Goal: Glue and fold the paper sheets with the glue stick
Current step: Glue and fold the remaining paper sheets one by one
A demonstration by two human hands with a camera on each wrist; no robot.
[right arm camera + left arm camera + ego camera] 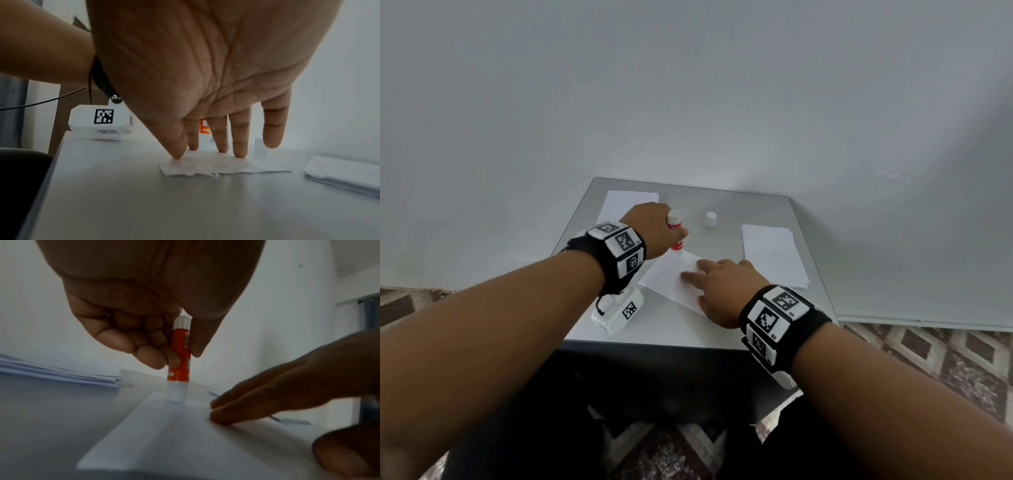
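A small grey table (804, 240) was seen from above, set against a pale wall (688, 85), w/ patterned flooring (928, 359) visible at both sides. Two stacks of white paper were laid on it: one stack (631, 204) at the far left corner, partly hidden by the left hand, and another stack (774, 255) at the right edge. Between them, near the table's middle, a single paper sheet (671, 277) was laid at an angle, its near edge shown ragged in the right wrist view. The right hand (722, 291) was spread flat on that sheet, fingers straight and slightly apart; thumb & three fingertips (239, 154) were pressed to the paper, while the little finger was held just above it. The left hand (650, 229) was curled round the glue stick (676, 236), which was pinched between thumb and fingertips (152, 358) approx. at mid-barrel. The stick, orange-red w/ white ends, was held close to upright, its lower white end touching the sheet's far corner, just beside the right hand's fingers. A white cap (711, 219) was left standing alone on the table behind the sheet, apart from both hands. Black wristbands w/ square-patterned markers were worn on both wrists.
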